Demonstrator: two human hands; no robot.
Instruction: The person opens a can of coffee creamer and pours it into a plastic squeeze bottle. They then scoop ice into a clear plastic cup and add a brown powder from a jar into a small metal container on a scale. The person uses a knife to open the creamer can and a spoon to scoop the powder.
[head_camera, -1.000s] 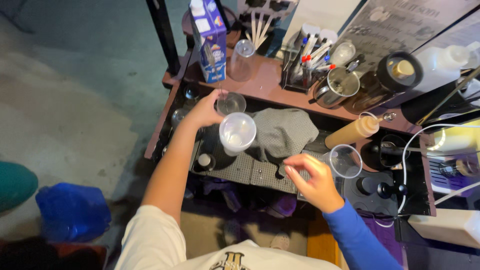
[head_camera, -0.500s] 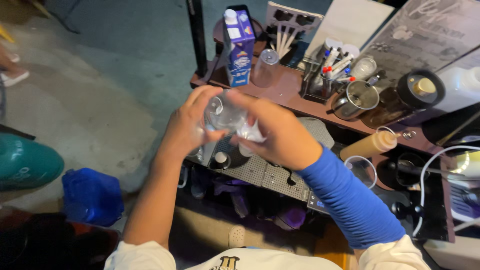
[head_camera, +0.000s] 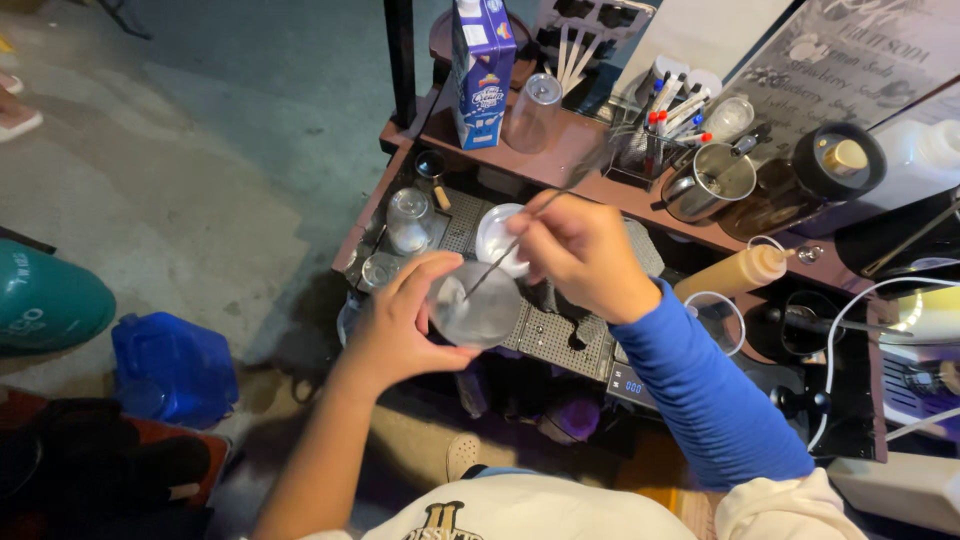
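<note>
The left hand (head_camera: 405, 325) wraps around a clear plastic cup (head_camera: 478, 308), fingers curled along its far side and thumb on the near side, holding it just above the near edge of a perforated metal tray (head_camera: 545, 335). The right hand (head_camera: 580, 250), its arm in a blue sleeve (head_camera: 700, 390), is closed on a long thin stirrer (head_camera: 520, 240) pinched between fingertips and thumb; the stirrer slants down to the left with its lower end inside the cup. What is in the cup is hard to tell, though it looks pale and cloudy.

Just beyond the cup, on the tray, sits a second cup with a white inside (head_camera: 497, 238), partly hidden by the right hand. To the left on the tray stand small clear glasses (head_camera: 408, 220). On the brown shelf (head_camera: 560, 165) farther away stand a blue and white carton (head_camera: 480, 70), an upturned clear cup (head_camera: 532, 112), a holder of pens (head_camera: 665, 125) and a metal pitcher (head_camera: 710, 182). To the right lies a tan squeeze bottle (head_camera: 735, 272) on its side, with a white ring-shaped rim (head_camera: 718, 320) near it and a dark round jar (head_camera: 835, 160) beyond.

On the concrete floor at the left sit a blue plastic container (head_camera: 170, 365) and a teal rounded object (head_camera: 45, 305).
</note>
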